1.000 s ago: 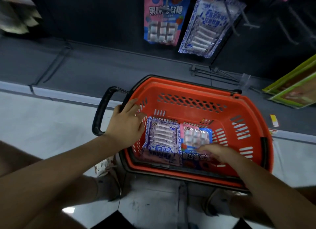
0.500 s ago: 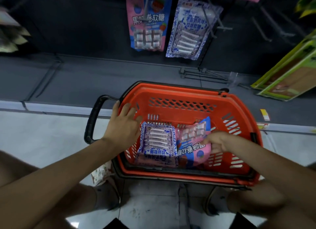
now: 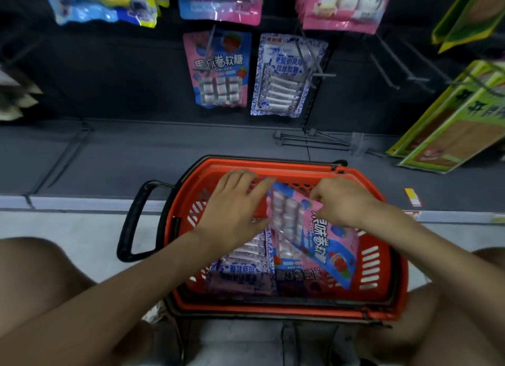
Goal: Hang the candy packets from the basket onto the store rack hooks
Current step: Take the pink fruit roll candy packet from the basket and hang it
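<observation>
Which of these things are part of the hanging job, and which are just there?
Part of the job: pink packet held by the left hand and right hand; blue-and-white packets; orange basket; empty hooks.

Just there: green boxes; blue-and-yellow bags; loose hooks on the shelf.

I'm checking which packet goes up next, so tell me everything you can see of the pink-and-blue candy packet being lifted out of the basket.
The pink-and-blue candy packet is a flat, glossy plastic pouch with a clear window showing rows of white wrapped candies, white lettering and strawberry art. It is raised and tilted above the orange basket, over other packets still lying inside. The right hand pinches its upper edge; the left hand touches its left side.
</observation>
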Demonstrator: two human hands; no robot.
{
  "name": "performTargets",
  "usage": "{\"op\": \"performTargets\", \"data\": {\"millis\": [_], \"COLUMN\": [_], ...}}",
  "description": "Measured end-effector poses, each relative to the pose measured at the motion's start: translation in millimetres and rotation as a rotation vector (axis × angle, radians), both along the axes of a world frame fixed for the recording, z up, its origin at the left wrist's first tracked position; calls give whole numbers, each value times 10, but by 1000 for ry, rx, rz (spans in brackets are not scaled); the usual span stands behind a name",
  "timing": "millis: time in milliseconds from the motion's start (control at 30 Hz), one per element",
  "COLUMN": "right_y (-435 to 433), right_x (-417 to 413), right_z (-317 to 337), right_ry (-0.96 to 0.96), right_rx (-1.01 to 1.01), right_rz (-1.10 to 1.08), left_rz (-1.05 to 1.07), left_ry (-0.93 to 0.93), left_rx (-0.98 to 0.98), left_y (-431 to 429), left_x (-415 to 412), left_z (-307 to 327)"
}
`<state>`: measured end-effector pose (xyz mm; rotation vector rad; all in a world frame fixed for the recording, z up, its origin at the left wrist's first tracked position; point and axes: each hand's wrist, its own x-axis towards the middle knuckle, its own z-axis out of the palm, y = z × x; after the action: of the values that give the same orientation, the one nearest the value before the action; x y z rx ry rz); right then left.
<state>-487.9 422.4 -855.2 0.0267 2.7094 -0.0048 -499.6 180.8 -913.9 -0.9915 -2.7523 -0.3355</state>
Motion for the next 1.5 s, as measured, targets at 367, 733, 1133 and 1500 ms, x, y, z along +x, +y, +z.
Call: {"op": "performTargets", "data": {"millis": [367, 733, 1133, 1500], "right_y": [-349, -7, -271, -493], "right_x": [45, -130, -82, -155], "right_z": [182, 286, 100, -18], "right_ry": [497, 660, 27, 55], "right_rx": [-54, -164, -1307, -1525], "right_rz": [521, 96, -509, -679], "left_rz": [96, 340, 409, 634], "left_ry": [-513, -965, -1306, -988], "left_rx": [329, 946, 1366, 1235], "left_y": [224, -19, -221, -331], "left_x": [32, -81, -175, -192], "left_z": [18, 95, 229, 353]}}
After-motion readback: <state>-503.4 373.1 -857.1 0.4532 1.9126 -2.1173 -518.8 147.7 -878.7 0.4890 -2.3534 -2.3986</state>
